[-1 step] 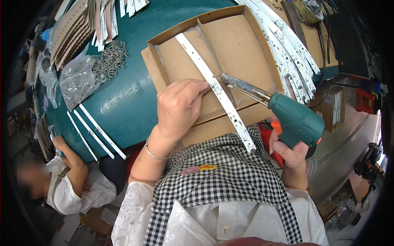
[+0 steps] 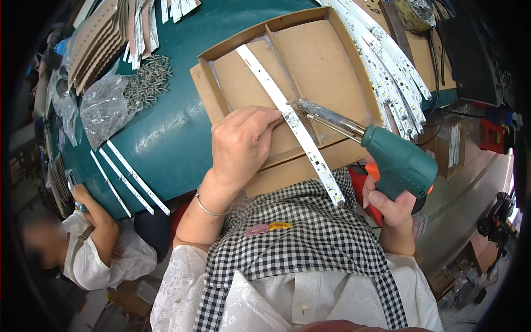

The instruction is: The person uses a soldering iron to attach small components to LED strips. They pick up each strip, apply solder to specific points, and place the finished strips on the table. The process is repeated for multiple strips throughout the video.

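A white LED strip board [image 2: 303, 136] lies slantwise across a shallow cardboard box [image 2: 348, 41], its near end jutting over the apron. My left hand [image 2: 243, 141] is closed in a pinch, fingertips touching the board's left edge near its middle. Whatever sits between those fingertips is too small or hidden to name. My right hand [image 2: 390, 206] grips a green soldering gun [image 2: 399, 160] with an orange trigger. Its metal tip meets or nearly meets the board opposite my left fingertips; I cannot tell whether they touch.
Several LED boards [image 2: 387, 72] are fanned out at the right. Small metal parts [image 2: 148, 82] spill from a plastic bag [image 2: 104, 108] at left. Three narrow strips [image 2: 126, 178] lie near the green table's [image 2: 182, 133] front edge. Another person [image 2: 108, 243] sits at lower left.
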Tool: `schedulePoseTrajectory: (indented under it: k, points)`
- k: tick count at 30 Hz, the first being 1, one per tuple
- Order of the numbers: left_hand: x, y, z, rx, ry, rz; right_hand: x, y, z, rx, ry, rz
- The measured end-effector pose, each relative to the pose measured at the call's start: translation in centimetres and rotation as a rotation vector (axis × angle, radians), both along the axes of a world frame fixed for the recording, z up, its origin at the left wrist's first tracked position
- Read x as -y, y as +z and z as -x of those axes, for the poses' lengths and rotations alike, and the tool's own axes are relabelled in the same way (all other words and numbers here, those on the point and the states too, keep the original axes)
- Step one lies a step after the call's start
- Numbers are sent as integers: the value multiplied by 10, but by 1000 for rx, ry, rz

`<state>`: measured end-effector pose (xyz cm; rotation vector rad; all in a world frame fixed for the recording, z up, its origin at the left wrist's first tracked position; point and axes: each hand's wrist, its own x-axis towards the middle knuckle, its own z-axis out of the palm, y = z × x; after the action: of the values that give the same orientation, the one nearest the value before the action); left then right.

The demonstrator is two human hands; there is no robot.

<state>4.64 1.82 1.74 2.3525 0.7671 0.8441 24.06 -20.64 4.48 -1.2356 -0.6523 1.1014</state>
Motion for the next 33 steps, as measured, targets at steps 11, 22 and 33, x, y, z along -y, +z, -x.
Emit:
schedulePoseTrajectory:
  k: [11, 22, 33]
  points:
    - [0, -1, 1, 28, 9, -9, 1, 4, -6, 72, 25, 79]
    - [0, -1, 1, 27, 10, -34, -2, 5, -9, 66, 51, 130]
    - [0, -3, 0, 46, 1, -51, -10, 12, -8, 83, 52, 123]
